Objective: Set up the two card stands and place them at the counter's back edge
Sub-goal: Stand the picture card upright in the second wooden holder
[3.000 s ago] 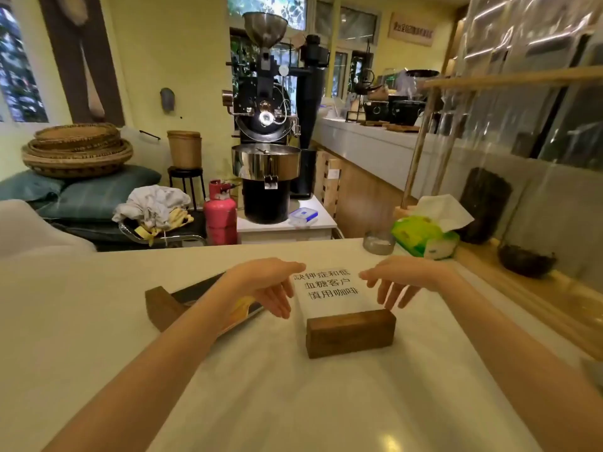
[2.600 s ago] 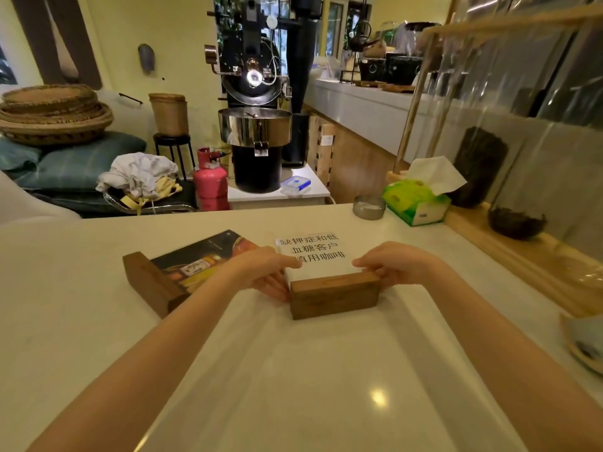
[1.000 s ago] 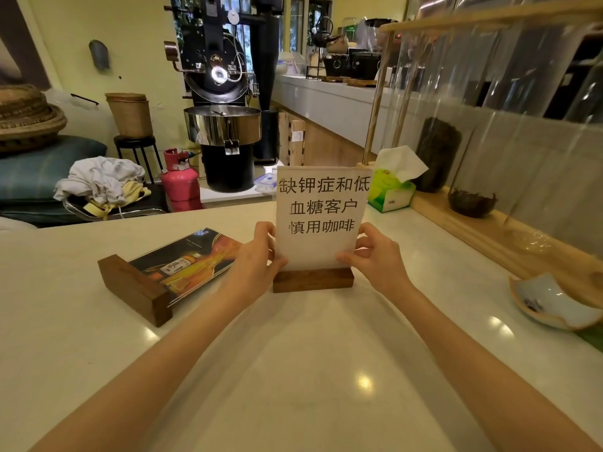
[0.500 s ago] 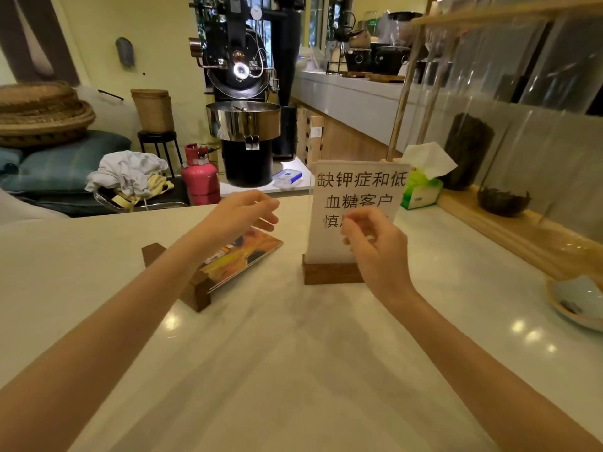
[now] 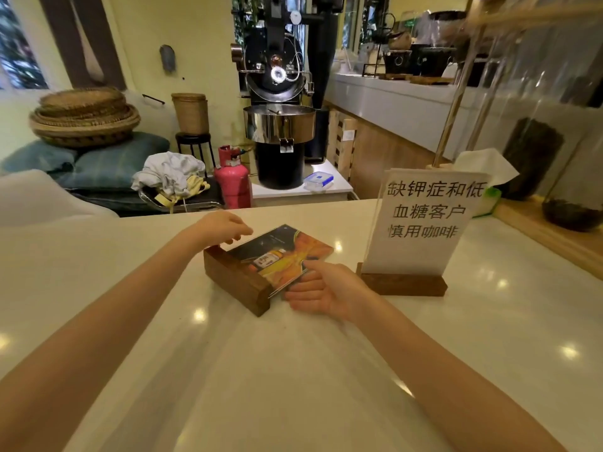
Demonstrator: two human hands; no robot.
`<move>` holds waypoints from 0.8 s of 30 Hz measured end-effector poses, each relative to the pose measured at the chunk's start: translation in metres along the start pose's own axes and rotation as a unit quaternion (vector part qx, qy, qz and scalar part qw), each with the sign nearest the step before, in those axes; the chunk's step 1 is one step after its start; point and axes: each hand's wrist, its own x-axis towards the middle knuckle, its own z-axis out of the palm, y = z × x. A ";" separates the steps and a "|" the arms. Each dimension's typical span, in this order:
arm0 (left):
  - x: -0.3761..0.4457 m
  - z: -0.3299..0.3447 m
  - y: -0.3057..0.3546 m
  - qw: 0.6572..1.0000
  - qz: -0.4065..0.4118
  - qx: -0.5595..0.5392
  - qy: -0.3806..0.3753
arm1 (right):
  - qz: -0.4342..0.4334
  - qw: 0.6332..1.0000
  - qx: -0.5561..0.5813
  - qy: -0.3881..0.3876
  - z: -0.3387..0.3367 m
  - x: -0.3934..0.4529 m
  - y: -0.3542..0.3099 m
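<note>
**One stand up, second lying flat w/ both hands at it**

White-text card stand is upright on the counter, right of centre: white card w/ black characters, set in a dark wood base, card leaning back a little. Neither hand touches it. It sits well fwd of the counter's back edge, w/ bare counter behind it.

Second card stand lies on its side just left of the first, apart from it. Its wood block rests on the counter at an angle, w/ the colourful card (dark top, orange/yellow print, a bottle pic) lying flat and pointing away toward the back-right.

Left hand is at the far end of the block, fingers curled down over the top corner of the block/card; looks like light contact, but can't tell if it's actually gripping. Right hand is at the near-right edge of the card, palm turned up-ish, thumb on the card edge and fingers tucked beneath it, so it's pinching the card's edge.

Bkgd: green tissue box behind the upright card at the counter's right side, mostly hidden by it. Beyond the counter, a black coffee roaster w/ steel tray, and a pink gas cylinder beside it.
</note>
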 end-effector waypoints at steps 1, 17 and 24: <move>0.003 0.001 -0.003 1.000 -0.003 0.010 -0.007 | 0.002 1.000 0.010 -0.003 0.004 0.003 0.001; 0.024 0.006 -0.015 0.997 -0.012 0.057 -0.046 | -0.053 0.997 0.011 0.054 0.030 0.031 0.009; 0.016 0.006 -0.010 0.999 0.024 -0.017 -0.016 | -0.143 0.977 -0.122 0.102 0.019 0.017 -0.003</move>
